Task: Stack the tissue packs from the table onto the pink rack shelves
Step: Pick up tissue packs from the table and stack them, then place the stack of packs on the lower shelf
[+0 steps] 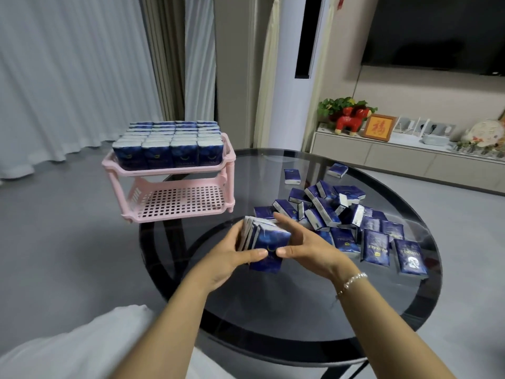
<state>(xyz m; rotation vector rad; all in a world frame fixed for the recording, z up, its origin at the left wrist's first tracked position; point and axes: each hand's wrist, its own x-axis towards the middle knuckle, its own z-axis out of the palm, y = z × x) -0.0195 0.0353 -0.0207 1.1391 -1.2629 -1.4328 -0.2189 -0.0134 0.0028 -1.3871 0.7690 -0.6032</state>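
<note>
At the centre of the frame, both hands hold a bundle of tissue packs (266, 240) upright above the round dark glass desk (273, 310). The left hand (232, 255) curls its fingers round the bundle's left side with the thumb on the front pack; the right hand (303, 247) clasps the right side, thumb in front and fingers laid across the top. A beaded bracelet (351, 281) sits on the right wrist. Right of the hands, a loose pile of packs (341, 220) lies scattered on the desk. In the left middle of the frame stands the pink rack (175, 187): its top shelf (168, 143) is filled with rows of packs, its lower shelf (180, 203) shows bare grid.
</note>
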